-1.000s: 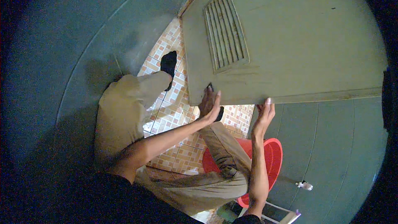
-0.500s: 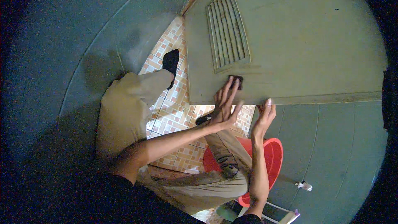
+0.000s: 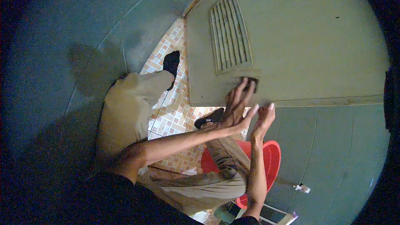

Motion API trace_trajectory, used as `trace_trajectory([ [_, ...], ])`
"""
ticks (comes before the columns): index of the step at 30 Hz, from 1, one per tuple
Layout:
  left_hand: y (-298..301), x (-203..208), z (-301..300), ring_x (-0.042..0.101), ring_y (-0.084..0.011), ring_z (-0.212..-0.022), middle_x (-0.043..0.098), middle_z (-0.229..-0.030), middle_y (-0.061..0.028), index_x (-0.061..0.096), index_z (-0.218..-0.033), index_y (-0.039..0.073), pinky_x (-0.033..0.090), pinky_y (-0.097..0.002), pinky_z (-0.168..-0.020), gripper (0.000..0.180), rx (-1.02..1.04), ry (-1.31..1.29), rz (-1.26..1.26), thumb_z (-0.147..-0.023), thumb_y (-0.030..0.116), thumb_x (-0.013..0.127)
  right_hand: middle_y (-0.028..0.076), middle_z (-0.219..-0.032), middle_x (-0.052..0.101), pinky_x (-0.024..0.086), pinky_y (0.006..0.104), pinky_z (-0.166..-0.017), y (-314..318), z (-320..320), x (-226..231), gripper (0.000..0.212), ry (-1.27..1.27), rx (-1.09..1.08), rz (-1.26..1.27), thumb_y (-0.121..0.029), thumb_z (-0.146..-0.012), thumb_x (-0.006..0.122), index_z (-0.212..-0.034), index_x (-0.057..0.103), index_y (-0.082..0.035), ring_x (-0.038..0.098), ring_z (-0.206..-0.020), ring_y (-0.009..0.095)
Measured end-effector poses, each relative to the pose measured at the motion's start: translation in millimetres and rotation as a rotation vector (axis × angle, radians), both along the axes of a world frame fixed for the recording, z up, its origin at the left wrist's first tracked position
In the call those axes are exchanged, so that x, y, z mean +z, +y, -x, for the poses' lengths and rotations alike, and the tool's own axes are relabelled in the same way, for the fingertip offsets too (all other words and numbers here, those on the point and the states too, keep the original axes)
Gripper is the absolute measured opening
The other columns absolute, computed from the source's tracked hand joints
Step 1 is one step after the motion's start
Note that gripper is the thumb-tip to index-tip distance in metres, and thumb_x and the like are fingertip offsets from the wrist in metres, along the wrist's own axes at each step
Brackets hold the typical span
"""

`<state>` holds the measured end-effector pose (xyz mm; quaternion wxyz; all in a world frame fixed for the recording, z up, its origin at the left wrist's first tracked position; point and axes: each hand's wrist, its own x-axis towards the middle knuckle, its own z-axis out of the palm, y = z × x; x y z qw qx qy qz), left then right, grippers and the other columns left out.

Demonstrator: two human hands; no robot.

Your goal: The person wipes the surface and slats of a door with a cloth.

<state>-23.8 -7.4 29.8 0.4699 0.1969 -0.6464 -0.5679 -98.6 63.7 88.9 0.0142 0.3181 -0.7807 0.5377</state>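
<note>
My left hand [image 3: 238, 107] reaches across and presses a small dark rectangular pad [image 3: 251, 84] flat against the door [image 3: 308, 50], its fingertips on the pad and its thumb apart. The pad is slightly blurred, and whether it is a sponge or sandpaper I cannot tell. It lies just below a slatted vent [image 3: 230, 33] in the greyish-green door, where faint smudges show. My right hand [image 3: 263, 120] is at the door's lower edge in the picture, gripping it with the fingertips; part of its grasp is hidden behind the door.
A red plastic tub [image 3: 273, 160] stands by my bent legs. Orange-and-white patterned tiles [image 3: 168, 116] cover the floor around my dark-shod feet. Grey-green walls [image 3: 312, 141] curve on both sides. A small white tap-like fitting [image 3: 303, 188] juts from the right wall, near a white frame [image 3: 287, 217].
My left hand has slid the dark pad to the right along the door. My right hand stays at the door's edge, with only a slight shift.
</note>
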Motion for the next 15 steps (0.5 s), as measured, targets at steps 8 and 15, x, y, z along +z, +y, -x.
trace_trajectory([
  [8,4,-50,-6,0.025,-0.0474,-0.149,0.017,-0.167,-0.0246,0.019,-0.164,0.005,0.021,-0.059,-0.119,0.074,0.032,-0.073,-0.035,-0.104,0.039,0.047,0.013,-0.123,0.063,0.048,0.0414,-0.101,7,-4,0,0.064,-0.138,0.115,-0.041,-0.054,-0.108,0.04,-0.133,0.055,0.002,0.062,-0.113,0.023],
  [15,-17,-117,37,0.024,-0.0468,-0.149,0.02,-0.165,-0.0288,0.016,-0.163,0.004,0.018,-0.0614,-0.12,0.083,0.087,-0.341,-0.559,-0.104,0.055,0.044,0.012,-0.119,0.065,0.048,0.0417,-0.099,0,0,-1,0.063,-0.109,0.167,-0.121,-0.055,-0.107,0.039,-0.128,0.057,0.001,0.062,-0.109,0.022],
])
